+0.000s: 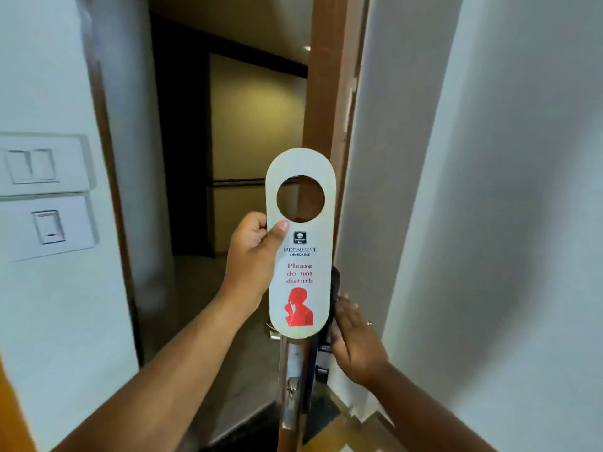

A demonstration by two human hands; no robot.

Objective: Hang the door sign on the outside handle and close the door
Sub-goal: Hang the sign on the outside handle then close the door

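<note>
My left hand [253,252] holds a white door sign [300,282] upright by its left edge, thumb just below the round hole. Red words read "Please do not disturb" above a red figure. The door [321,109] stands open, its brown edge facing me right behind the sign. My right hand [354,337] rests with fingers apart on the inside face of the door, by the dark lock body [334,288]. A metal latch plate [290,386] runs down the door's edge below the sign. The sign mostly hides the outside handle; only a bit of metal [272,332] shows at its lower left.
Through the gap lies a dim corridor [235,141] with a dark wall and another door opposite. A white wall with light switches [45,194] stands at left, beside the brown door frame [111,190]. At right is a white wall [505,190].
</note>
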